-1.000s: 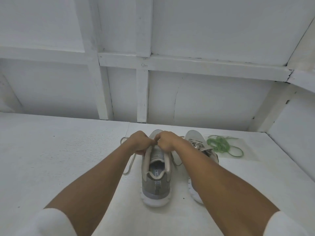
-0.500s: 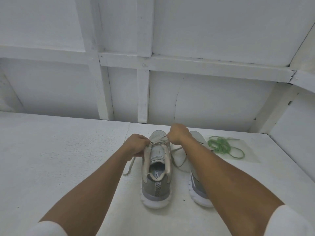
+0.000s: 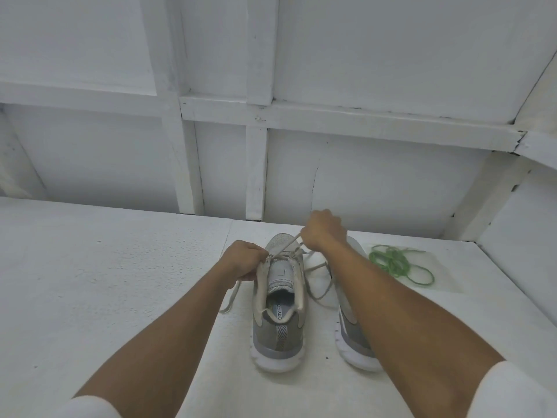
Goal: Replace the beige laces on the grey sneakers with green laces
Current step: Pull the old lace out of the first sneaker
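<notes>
The single head view looks down two bare forearms to a white surface point(image 3: 120, 282) where the grey pair stands, heels toward the camera. The centre sneaker point(image 3: 278, 333) is seen whole from behind: white sole, grey heel with a striped pull tab, pale collar and tongue, and part of a printed insole word that is cut off by the collar. The left hand point(image 3: 244, 260) has its fingers curled round the left eyelet edge of this shoe near the top of the tongue; the fingertips are tucked out of sight, so whether they also pinch a strand cannot be told. The right hand point(image 3: 324, 230) is raised above the toe, fist closed round the beige lace point(image 3: 286, 245), which runs taut and slanted from the eyelets up into the fist; the grip itself is hidden behind the knuckles. One loose end of that lace hangs down the shoe's left side onto the surface, and a slack loop lies between the two shoes. The second sneaker point(image 3: 351, 330) is mostly covered by the right forearm, so only its heel, white sole and a bit of the toe show, and its lacing cannot be made out. The green laces point(image 3: 394, 262) lie in a loose tangle on the surface to the right, apart from both shoes. White sleeves point(image 3: 512, 390) are cut off at the bottom edge.
</notes>
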Available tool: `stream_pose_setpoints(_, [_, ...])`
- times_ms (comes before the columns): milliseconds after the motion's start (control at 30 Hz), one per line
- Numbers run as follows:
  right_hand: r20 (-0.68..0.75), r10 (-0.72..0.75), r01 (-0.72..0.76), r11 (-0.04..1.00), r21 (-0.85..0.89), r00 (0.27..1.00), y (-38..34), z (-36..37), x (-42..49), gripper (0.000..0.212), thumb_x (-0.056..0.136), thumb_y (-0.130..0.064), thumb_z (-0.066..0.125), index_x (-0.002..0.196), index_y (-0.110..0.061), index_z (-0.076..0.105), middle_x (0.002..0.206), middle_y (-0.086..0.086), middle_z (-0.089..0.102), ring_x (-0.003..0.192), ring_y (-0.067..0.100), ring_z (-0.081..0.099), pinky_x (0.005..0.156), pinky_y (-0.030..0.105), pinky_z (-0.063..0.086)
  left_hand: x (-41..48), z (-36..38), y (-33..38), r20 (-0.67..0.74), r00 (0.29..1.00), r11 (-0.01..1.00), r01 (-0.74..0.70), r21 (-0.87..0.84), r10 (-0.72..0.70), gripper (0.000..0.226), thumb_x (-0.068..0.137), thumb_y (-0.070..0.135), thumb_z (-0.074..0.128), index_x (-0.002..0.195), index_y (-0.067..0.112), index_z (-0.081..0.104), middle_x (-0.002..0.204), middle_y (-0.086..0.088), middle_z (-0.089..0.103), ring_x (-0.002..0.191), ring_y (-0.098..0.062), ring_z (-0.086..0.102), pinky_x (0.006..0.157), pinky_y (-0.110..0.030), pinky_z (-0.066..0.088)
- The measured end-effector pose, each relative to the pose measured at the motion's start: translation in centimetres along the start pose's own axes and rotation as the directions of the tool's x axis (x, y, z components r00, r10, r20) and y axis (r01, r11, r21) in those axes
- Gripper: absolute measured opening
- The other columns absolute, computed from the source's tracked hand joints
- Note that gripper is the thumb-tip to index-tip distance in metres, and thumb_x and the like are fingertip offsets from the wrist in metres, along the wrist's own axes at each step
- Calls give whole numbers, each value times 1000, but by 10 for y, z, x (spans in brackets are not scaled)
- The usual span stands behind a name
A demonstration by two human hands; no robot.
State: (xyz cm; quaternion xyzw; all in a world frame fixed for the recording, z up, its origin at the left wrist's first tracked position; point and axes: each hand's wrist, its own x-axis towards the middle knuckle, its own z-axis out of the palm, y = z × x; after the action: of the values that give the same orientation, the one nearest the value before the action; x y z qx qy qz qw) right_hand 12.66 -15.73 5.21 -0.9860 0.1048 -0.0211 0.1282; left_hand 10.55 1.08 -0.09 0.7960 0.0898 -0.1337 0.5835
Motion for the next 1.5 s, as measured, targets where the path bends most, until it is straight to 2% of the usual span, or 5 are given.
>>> stream_pose_setpoints(133, [-55,-76,78,997,26,996,6,0,-2,38,87,-17,52,125,-16,51,131,8,42,120,32,42,97,42,39,2,1,-2,-8,1000,1000,1,3,-1,15,89,10,60,95,7,74,84,-12,69,70,-22,63,78,-40,60])
stream_pose_setpoints(300, [281,-238,269,960,-78,930,-20,29,-15,36,87,-28,58,123,-27,60,139,1,44,136,30,26,105,45,29,3,1,-3,-13,1000,1000,-4,13,4,17,89,10,60,93,2,74,82,-13,68,70,-23,63,77,-39,60])
stream_pose_setpoints(733, [-145,-110,100,992,-72,983,11,-13,6,30,91,-12,48,121,-10,50,124,9,49,116,32,45,91,41,38,2,2,-4,-10,1000,999,16,-49,-17,14,88,8,62,92,4,75,81,-12,68,65,-20,63,71,-35,61])
stream_pose_setpoints(1067, [266,-254,255,966,30,930,-15,29,-9,21,85,-17,57,97,-29,69,119,1,60,123,26,43,99,41,38,-1,2,-2,-19,1000,999,24,-49,-25,19,88,4,60,96,-9,70,79,-15,64,63,-21,60,55,-24,57])
stream_pose_setpoints(1500, [-57,-218,213,973,-87,974,2,0,1,31,88,-12,51,119,-14,54,125,8,47,118,31,43,94,42,37,4,1,-7,-20,999,997,39,-65,-40,18,86,7,62,92,-7,72,82,-15,69,67,-23,65,68,-31,60])
